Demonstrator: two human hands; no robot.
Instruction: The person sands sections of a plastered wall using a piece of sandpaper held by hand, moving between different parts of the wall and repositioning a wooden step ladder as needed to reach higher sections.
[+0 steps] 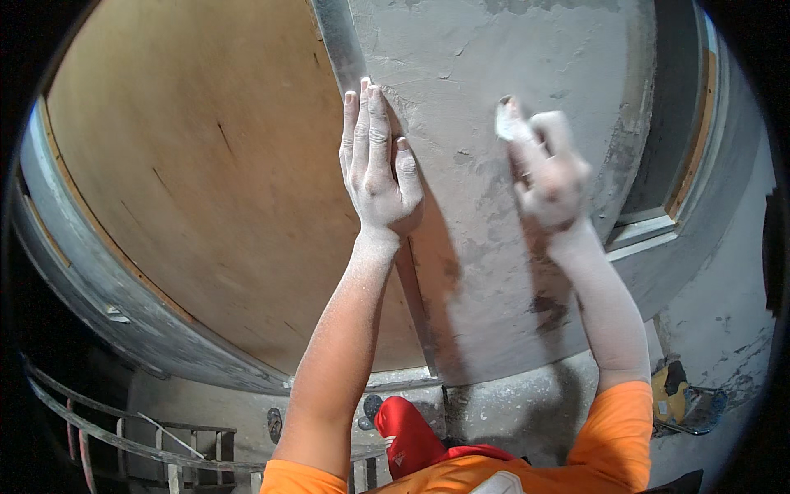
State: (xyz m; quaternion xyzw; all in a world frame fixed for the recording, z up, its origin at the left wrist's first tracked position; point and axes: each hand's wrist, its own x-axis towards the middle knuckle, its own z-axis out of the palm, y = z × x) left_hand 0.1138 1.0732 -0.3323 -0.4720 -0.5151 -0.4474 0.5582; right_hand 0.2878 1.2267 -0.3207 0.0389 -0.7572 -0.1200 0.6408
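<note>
My left hand (pixel 377 169) lies flat with its fingers stretched out, on the metal edge strip (pixel 339 41) between a wooden panel (pixel 206 156) and a grey plastered wall (pixel 469 49). It holds nothing. Over the plaster to the right is my right hand (pixel 553 177), smeared by motion, its fingers curled. A small whitish piece (pixel 508 123) with a dark edge shows at its fingertips; blur hides what it is. White dust coats both hands and forearms. The plaster surface is rough, with cracks, pits and darker patches.
A recessed window-like opening (pixel 658 165) with a pale sill borders the plaster on the right. Below left stands a ladder-like metal frame (pixel 156 449). Dark footwear (pixel 275 424) rests on the dusty floor (pixel 510 403). A yellow and dark bundle (pixel 671 395) lies at lower right.
</note>
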